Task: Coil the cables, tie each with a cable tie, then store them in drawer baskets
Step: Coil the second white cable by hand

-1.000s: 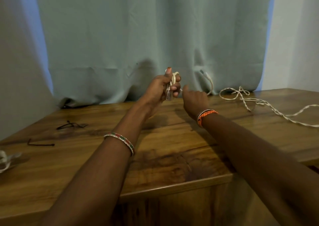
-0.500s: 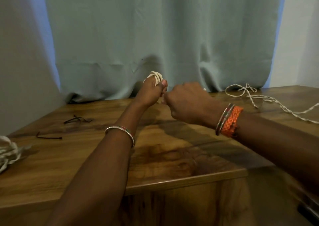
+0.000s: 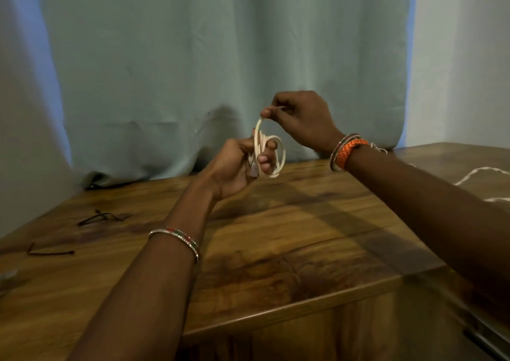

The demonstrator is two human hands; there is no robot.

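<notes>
Head view: left hand (image 3: 234, 167) held up above the wooden table (image 3: 276, 236), fingers curled round a small coil of cream cable (image 3: 269, 153), loops bunched against the palm, a connector end poking out under the fingers. Right hand (image 3: 303, 118) just above and to the right, thumb and forefinger pinching the free end of the same cable where it rises from the coil. Two black cable ties (image 3: 102, 218) lie on the table far left, apart from the hands. A second white cable (image 3: 480, 173) trails on the table at the right edge. Pale curtain (image 3: 220, 57) behind.
</notes>
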